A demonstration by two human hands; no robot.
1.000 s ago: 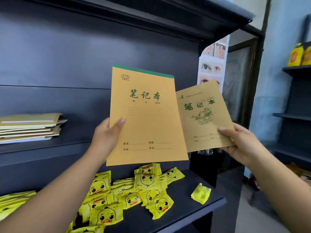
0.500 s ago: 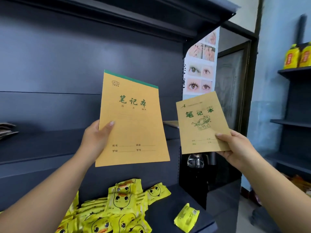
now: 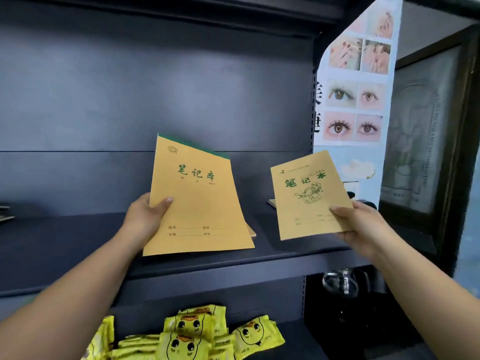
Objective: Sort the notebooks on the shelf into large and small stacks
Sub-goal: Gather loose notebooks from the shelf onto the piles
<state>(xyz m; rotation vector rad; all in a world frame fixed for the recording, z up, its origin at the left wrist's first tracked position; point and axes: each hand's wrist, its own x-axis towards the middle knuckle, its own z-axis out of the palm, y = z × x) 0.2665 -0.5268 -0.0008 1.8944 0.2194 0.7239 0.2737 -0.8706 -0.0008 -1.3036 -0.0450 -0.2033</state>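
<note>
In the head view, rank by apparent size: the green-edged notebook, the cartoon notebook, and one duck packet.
1. green-edged notebook, held by the left hand
2. cartoon notebook, held by the right hand
3. duck packet, smallest, though cut off by the frame's edge

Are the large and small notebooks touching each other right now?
Apart. The head view shows dark shelf backing between the large notebook and the small notebook.

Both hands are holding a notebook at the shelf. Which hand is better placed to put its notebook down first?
Left, probably. The left hand holds the large notebook with its bottom edge low over the shelf, above a notebook corner already lying there. The right hand holds the small notebook higher.
</note>
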